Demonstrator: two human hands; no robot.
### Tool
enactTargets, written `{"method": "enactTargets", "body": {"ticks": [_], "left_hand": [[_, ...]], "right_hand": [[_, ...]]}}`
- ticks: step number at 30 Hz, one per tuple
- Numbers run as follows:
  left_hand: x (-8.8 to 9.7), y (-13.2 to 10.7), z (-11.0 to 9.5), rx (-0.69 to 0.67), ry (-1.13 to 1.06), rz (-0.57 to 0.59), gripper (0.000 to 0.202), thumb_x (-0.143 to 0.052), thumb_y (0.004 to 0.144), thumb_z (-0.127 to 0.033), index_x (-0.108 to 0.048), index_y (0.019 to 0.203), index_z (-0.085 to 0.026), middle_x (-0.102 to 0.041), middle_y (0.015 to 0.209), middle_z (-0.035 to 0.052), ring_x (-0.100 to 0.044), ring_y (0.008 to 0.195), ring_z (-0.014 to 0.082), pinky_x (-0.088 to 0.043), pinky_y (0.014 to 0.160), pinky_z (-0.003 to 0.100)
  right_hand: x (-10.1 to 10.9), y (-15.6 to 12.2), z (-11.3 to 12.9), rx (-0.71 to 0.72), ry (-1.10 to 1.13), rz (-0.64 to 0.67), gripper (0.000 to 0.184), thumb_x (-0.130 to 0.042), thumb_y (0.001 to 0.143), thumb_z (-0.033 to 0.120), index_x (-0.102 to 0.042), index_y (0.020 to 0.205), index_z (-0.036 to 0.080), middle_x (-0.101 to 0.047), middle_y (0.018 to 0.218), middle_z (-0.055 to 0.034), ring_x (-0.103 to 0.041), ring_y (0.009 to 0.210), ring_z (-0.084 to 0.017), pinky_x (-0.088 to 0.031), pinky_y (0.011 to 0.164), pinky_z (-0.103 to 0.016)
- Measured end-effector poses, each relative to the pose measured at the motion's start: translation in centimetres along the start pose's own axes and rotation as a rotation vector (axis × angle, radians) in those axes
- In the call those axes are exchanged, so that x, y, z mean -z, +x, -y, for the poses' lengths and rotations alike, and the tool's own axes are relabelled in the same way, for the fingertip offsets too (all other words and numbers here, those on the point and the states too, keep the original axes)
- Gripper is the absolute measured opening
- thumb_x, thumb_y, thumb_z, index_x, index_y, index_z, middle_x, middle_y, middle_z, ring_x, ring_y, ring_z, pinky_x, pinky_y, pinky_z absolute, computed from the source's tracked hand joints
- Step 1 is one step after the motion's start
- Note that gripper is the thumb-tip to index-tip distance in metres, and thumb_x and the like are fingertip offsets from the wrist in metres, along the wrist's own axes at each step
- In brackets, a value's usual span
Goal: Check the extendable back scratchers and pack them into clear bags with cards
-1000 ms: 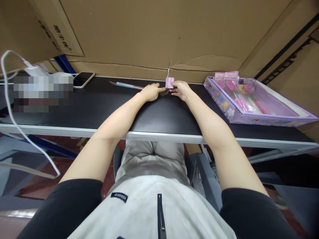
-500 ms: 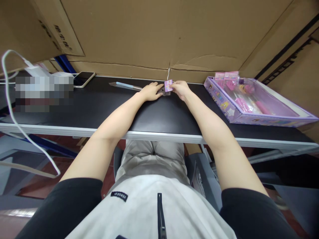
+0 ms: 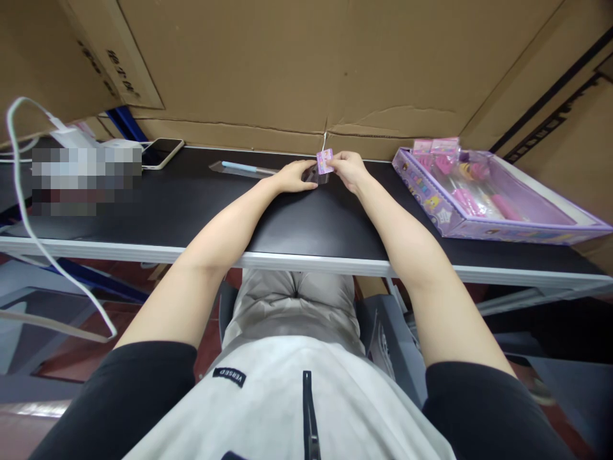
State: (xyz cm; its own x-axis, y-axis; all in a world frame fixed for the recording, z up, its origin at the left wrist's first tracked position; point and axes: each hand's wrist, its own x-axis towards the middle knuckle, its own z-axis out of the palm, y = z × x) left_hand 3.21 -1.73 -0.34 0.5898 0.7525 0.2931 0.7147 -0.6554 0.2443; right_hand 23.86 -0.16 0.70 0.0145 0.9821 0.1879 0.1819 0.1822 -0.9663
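My left hand (image 3: 293,177) rests on the black tabletop over a clear plastic bag (image 3: 316,176), its thumb and fingers about the bag's right end. A light-blue stick, pen-like in shape (image 3: 238,167), lies inside the bag and sticks out to the left of the hand; its right end is hidden under my palm. Between the thumb and fingers of my right hand (image 3: 350,170) is a small purple printed card (image 3: 324,161). The card is at the bag's right end, and I cannot tell whether any of it is inside.
At the right stands a purple printed tray box (image 3: 450,223) with pink bagged items (image 3: 472,185). A phone (image 3: 163,153) and a white charger with cable (image 3: 71,136) lie at the left. Cardboard walls (image 3: 249,70) close off the table's back and sides.
My left hand's fingers have shifted slightly at the bag's end, and the stick and bag have moved a little. The card has dipped slightly, still in my right hand.
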Motion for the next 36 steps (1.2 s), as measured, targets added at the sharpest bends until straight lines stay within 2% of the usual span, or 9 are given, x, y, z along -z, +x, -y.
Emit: {"method": "enactTargets", "body": {"ticks": [3,7,12,18,28,36], "left_hand": [[-0.2,0.0,-0.5,0.062,-0.05,-0.027,0.079,-0.071,0.095,-0.04,-0.053,0.166,-0.012,-0.067,0.159,0.0217,-0.067,0.142,0.0355,-0.05,0.122,0.046],[-0.4,0.0,-0.8,0.063,-0.054,-0.048,0.079,-0.073,0.093,-0.038,-0.054,0.164,-0.009,-0.068,0.155,0.0254,-0.065,0.143,0.0393,-0.049,0.123,0.052],[-1.2,0.5,1.3,0.022,-0.085,-0.103,0.08,-0.076,0.091,-0.042,-0.054,0.163,-0.014,-0.067,0.155,0.0249,-0.064,0.143,0.0422,-0.048,0.124,0.059],[-1.8,0.9,2.7,0.002,-0.137,-0.157,0.083,-0.082,0.087,-0.044,-0.057,0.16,-0.014,-0.062,0.161,0.0248,-0.058,0.152,0.0432,-0.045,0.129,0.057],[-1.1,0.3,2.3,0.028,-0.079,-0.136,0.082,-0.081,0.088,-0.052,-0.058,0.159,-0.019,-0.066,0.154,0.022,-0.063,0.144,0.0424,-0.05,0.123,0.058],[-0.2,-0.6,0.4,0.101,0.059,-0.094,0.076,-0.075,0.096,-0.054,-0.056,0.159,-0.016,-0.064,0.155,0.0252,-0.063,0.145,0.045,-0.051,0.12,0.059]], "right_hand": [[-0.1,-0.8,0.9,0.003,0.045,0.004,0.029,-0.069,0.085,0.002,-0.051,0.074,0.022,-0.059,0.081,-0.0013,-0.069,0.098,-0.02,-0.06,0.105,-0.041],[-0.3,-2.2,2.3,-0.074,0.129,0.052,0.029,-0.064,0.094,0.002,-0.05,0.08,0.022,-0.062,0.081,-0.0012,-0.071,0.093,-0.018,-0.063,0.101,-0.043],[-0.5,-2.8,2.2,-0.206,0.14,0.105,0.029,-0.066,0.098,0.003,-0.048,0.088,0.023,-0.066,0.081,-0.0006,-0.071,0.08,-0.016,-0.068,0.093,-0.042],[-0.7,-2.3,1.6,-0.203,0.137,0.15,0.033,-0.068,0.092,-0.003,-0.05,0.092,0.024,-0.064,0.078,0.0013,-0.071,0.077,-0.015,-0.072,0.088,-0.042],[-1.2,-2.5,2.0,-0.156,0.141,0.099,0.038,-0.066,0.092,-0.008,-0.044,0.085,0.023,-0.058,0.076,0.0022,-0.064,0.073,-0.011,-0.068,0.085,-0.031],[-1.3,-2.6,2.2,-0.142,0.091,0.07,0.04,-0.068,0.088,-0.01,-0.045,0.078,0.022,-0.056,0.073,0.0019,-0.061,0.072,-0.011,-0.06,0.078,-0.025]]}}
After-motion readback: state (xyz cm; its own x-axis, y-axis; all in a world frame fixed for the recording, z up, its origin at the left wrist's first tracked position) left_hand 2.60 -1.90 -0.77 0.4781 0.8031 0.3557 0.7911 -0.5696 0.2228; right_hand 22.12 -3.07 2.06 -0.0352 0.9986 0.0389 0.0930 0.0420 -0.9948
